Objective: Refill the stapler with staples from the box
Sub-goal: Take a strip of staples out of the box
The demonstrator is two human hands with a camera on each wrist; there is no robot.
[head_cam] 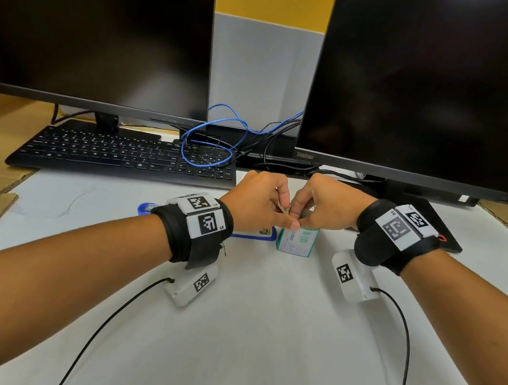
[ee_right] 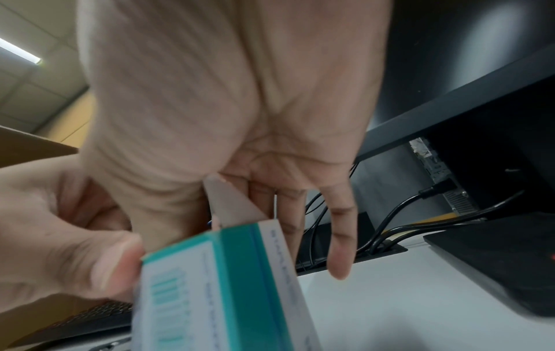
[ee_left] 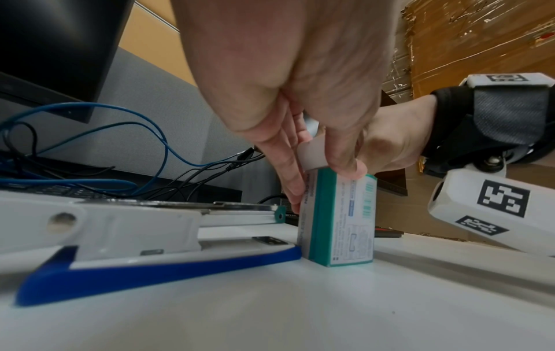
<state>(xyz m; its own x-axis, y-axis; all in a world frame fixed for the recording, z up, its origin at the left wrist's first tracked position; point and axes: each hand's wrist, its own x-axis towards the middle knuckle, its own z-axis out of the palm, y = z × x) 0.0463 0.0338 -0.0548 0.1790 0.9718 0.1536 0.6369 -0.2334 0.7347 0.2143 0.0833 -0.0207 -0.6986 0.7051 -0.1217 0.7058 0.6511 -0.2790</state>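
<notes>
Staple box (head_cam: 297, 240): small teal-and-white carton, standing upright on the white desk (head_cam: 259, 325), its top flap (ee_right: 231, 201) raised. Left hand (head_cam: 256, 201): fingers and thumb pinch the box at its upper edge, thumb on the near face, fingers down the far side. Right hand (head_cam: 323, 202): fingers curled at the box top, thumb against the opening; whether it grips the flap or something inside, I cannot tell. Stapler (ee_left: 144, 239): blue base, white body, lying on the desk just left of the box, its metal staple channel exposed along the top. Behind: black keyboard (head_cam: 126, 153), two dark monitors (head_cam: 443, 88), a blue cable (head_cam: 214, 140) looped between them.
</notes>
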